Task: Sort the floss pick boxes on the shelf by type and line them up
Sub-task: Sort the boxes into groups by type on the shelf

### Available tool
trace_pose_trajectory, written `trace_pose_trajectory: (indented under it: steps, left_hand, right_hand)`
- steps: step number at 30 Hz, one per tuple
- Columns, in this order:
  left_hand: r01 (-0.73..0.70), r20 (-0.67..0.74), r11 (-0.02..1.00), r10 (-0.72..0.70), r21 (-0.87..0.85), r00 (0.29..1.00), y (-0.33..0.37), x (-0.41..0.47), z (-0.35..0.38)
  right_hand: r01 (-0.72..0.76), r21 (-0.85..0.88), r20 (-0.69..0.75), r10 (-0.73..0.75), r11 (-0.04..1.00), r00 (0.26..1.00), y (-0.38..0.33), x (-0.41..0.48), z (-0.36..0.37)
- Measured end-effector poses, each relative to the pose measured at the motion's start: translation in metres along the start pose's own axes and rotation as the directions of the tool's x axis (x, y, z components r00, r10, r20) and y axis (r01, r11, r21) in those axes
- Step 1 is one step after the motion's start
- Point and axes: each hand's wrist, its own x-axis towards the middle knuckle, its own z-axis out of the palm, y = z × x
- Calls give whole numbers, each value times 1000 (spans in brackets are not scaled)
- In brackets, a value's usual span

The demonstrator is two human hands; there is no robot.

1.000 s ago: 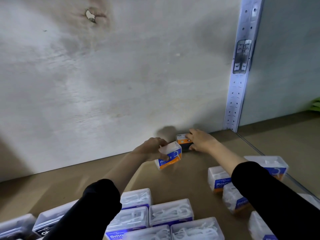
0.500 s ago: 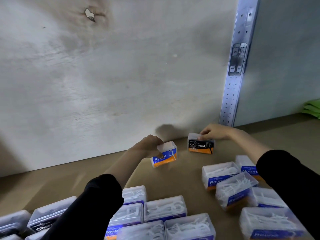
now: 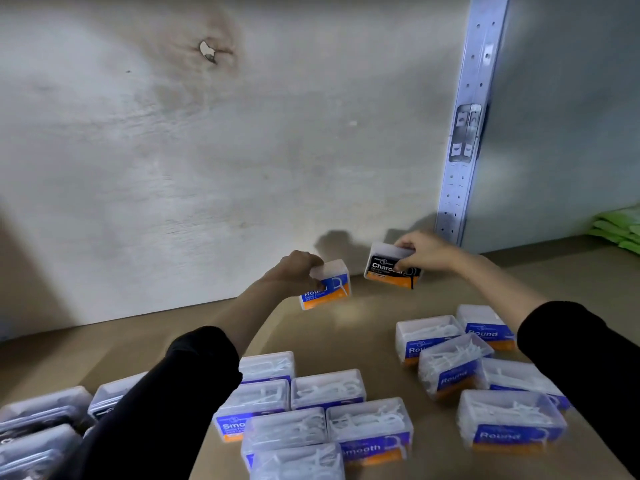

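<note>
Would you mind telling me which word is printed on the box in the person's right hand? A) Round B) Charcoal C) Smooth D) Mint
B: the right hand holds a black-labelled box reading "Charcoal" near the back wall; the left hand holds the blue "Round" box.

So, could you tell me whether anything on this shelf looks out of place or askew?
Yes: in the cluster of Round boxes on the right, one tilted Round box lies askew on top of its neighbours. The back panel has a dark stain with a chipped hole.
</note>
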Motion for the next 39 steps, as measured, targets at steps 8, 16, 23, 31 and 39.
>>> trace_pose_trajectory:
  steps: [8, 16, 23, 31, 39]
  left_hand:
    - [-66, -121, 997, 61, -38, 991, 3, -68, -48]
    - [-66, -97, 998, 68, 22, 993, 8, -149, -59]
    - [-75, -73, 997, 77, 23, 994, 10, -211, -55]
    - [-25, -84, 994, 34, 107, 996, -1, -259, -57]
    - [8, -91, 995, 1, 99, 996, -15, -283, -61]
  right_hand:
    - [83, 104, -19, -81, 991, 997, -44, -56, -27]
    - [142, 44, 24, -144, 989, 989, -78, -122, -31]
    - [202, 39, 78, -204, 979, 976, -104, -170, -19]
    - [269, 18, 120, -269, 963, 956, -139, -196, -6]
    - [316, 9, 139, -314, 949, 939, -162, -201, 5]
